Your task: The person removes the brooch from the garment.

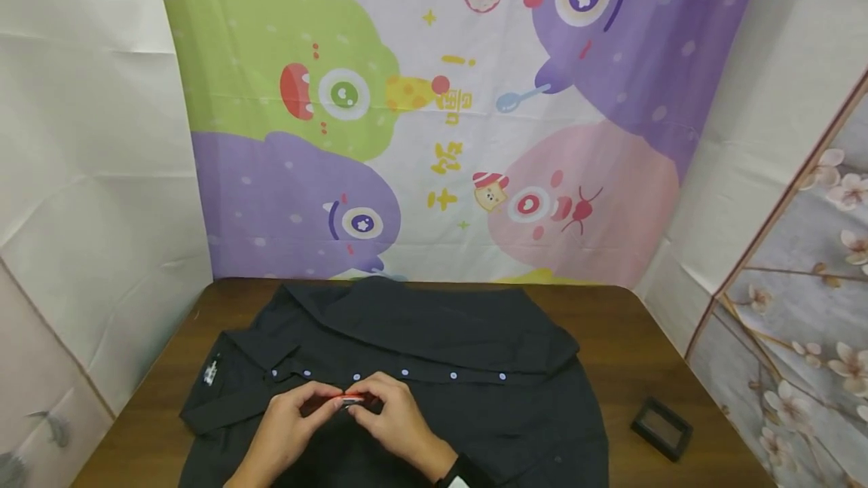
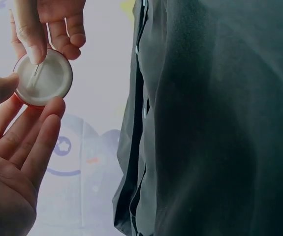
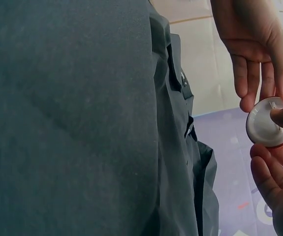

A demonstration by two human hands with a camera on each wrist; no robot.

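Both hands hold a round pin badge (image 2: 55, 83) with a red rim, its pale back and thin pin facing up in both wrist views. My left hand (image 1: 290, 426) grips the rim between thumb and fingertips. With the thumb over the pin and the fingers behind the disc, my right hand (image 1: 398, 416) pinches the other side. Below the hands a black shirt (image 1: 502, 428) lies spread over the table, its row of pale buttons running across. In the right wrist view the badge (image 3: 260, 125) is partly covered by a thumb.
A small black framed box (image 1: 661, 428) lies on the right of the brown table (image 1: 631, 352). The shirt's folded sleeve (image 1: 227, 390), with a white print, is at left. Behind the table hangs a cartoon cloth (image 1: 420, 239).
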